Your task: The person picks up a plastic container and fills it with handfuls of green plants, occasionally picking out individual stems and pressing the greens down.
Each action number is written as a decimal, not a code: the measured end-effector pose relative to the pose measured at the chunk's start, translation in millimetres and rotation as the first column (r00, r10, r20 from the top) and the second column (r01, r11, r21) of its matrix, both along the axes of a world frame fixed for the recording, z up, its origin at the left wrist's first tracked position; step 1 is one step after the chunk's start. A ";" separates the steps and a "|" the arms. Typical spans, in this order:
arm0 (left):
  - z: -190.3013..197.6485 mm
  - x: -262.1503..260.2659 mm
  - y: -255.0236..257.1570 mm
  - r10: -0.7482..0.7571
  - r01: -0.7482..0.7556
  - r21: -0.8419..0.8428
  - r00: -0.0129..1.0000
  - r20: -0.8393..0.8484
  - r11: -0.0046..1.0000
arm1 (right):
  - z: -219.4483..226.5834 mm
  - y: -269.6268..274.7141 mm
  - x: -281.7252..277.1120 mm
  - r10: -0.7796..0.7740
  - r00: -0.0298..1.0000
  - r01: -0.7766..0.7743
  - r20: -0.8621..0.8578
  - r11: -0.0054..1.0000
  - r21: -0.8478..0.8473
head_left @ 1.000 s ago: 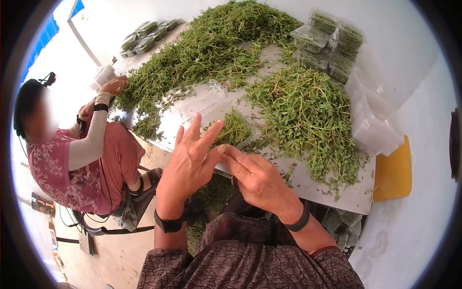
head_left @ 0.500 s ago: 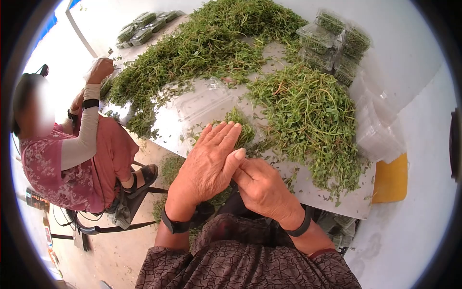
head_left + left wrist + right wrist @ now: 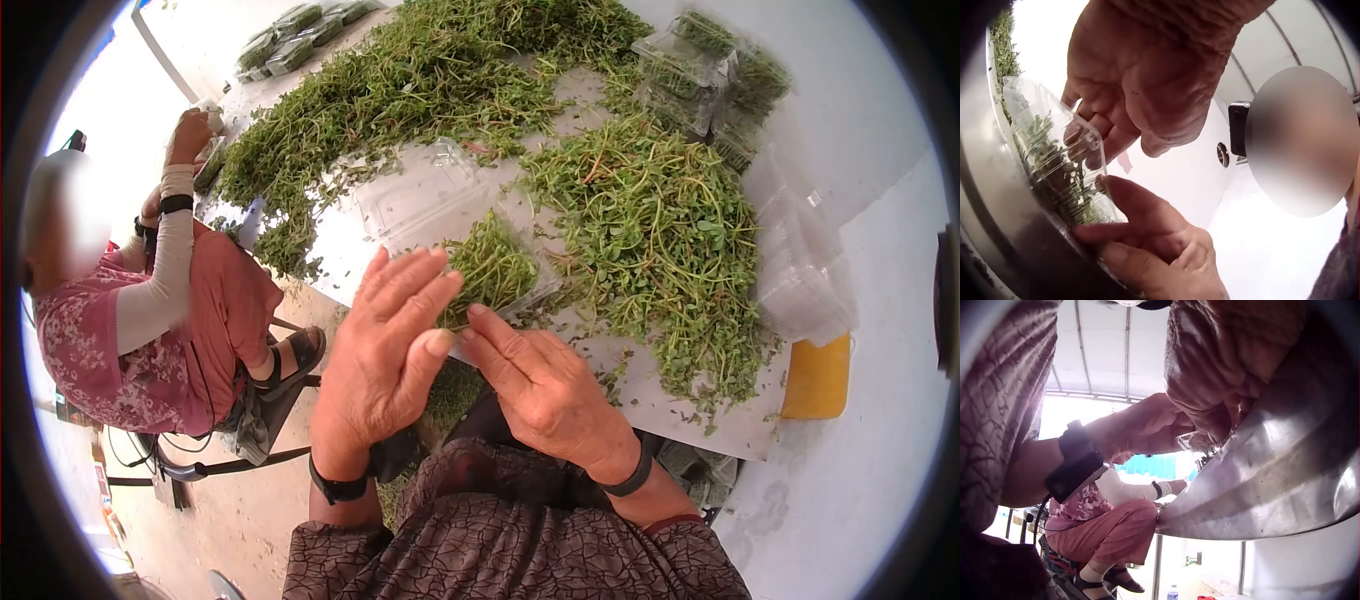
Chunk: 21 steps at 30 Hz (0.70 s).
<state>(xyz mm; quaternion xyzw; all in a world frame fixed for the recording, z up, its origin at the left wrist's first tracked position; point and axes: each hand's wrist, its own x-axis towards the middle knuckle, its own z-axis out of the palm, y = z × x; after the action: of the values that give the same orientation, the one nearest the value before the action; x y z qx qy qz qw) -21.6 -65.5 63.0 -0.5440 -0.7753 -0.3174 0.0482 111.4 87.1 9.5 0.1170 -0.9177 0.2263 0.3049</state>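
A: Your left hand [image 3: 385,345] sits at the near edge of the table [image 3: 655,400], fingers straight and spread flat against the clear clamshell box [image 3: 495,275] of green herbs.

B: And your right hand [image 3: 545,385]?

A: It's right beside it, fingers extended with the tips on the box's near rim; the wrist view shows them under the plastic edge [image 3: 1094,184]. Neither hand curls round anything.

B: Where's the box itself?

A: At the table's front edge, lid [image 3: 415,195] lying open behind it, just left of the big herb pile [image 3: 650,230]. A seated person [image 3: 150,310] works at your left, 1 hand raised.
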 end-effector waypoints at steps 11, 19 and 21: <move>-13.9 2.0 -1.1 -0.104 0.102 -0.085 0.994 -0.022 0.991 | -1.2 -3.6 5.8 -0.008 1.000 0.009 0.012 0.999 -0.050; -44.4 -6.2 -20.3 0.118 -0.104 0.202 0.991 -0.061 0.974 | -1.2 -3.4 0.0 -0.018 0.998 0.011 -0.061 0.994 -0.109; -52.1 -9.2 -25.1 0.137 -0.088 0.250 0.973 -0.188 0.964 | -1.3 -4.3 -1.3 -0.019 0.998 0.013 -0.066 0.995 -0.103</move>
<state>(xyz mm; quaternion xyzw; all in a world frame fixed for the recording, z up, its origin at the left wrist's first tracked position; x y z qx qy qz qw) -30.8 -90.6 10.9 -0.5186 -0.7520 -0.3481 0.2106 110.1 82.8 8.1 0.1013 -0.8951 0.2665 0.3427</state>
